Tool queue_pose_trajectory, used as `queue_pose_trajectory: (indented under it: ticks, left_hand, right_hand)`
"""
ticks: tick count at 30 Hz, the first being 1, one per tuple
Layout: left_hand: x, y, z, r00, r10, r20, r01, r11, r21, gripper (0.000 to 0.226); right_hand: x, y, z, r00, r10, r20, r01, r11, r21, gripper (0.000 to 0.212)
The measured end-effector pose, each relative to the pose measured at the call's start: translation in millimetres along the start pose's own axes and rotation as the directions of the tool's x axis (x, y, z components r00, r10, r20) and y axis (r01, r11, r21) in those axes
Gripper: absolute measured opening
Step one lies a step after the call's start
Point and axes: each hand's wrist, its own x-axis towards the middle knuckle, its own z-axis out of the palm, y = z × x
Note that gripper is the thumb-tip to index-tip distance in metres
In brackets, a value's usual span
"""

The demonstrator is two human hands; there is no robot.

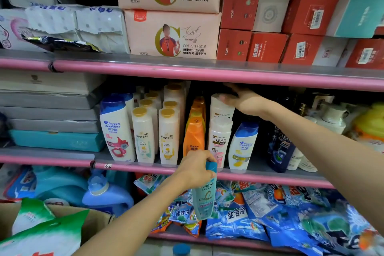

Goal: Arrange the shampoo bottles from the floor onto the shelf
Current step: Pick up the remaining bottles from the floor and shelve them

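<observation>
The left hand (194, 167) has its grip round a teal bottle (204, 195) by the cap, ready for shelving, while the right hand (239, 100) holds a white bottle (221, 108) on the shelf (145, 169), probably clearing room.

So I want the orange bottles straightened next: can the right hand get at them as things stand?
Probably yes. The right hand rests on the cap of a white bottle directly beside the orange bottles, at shelf height, with nothing between them. It would need to let go first.

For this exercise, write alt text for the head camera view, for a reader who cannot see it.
A person's left hand grips a teal L'Oreal bottle by its cap below a pink-edged shelf of upright shampoo bottles, while the right hand holds the top of a white Clear bottle at the back.
</observation>
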Motion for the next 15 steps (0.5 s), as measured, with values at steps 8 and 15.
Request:
queue_pose_trajectory:
  ticks: [8,15]
  left_hand:
    - [-3,62,-23,0.966,0.259,0.013,-0.260,0.964,0.055,0.036]
    - [9,124,-23,0.922,0.388,-0.009,-0.388,0.922,-0.008,0.029]
  right_hand:
    - [-90,30,-6,0.898,-0.083,-0.433,0.008,0.985,-0.173,0.030]
    - [-142,63,-16,0.973,0.054,0.224,-0.079,0.991,0.108,0.039]
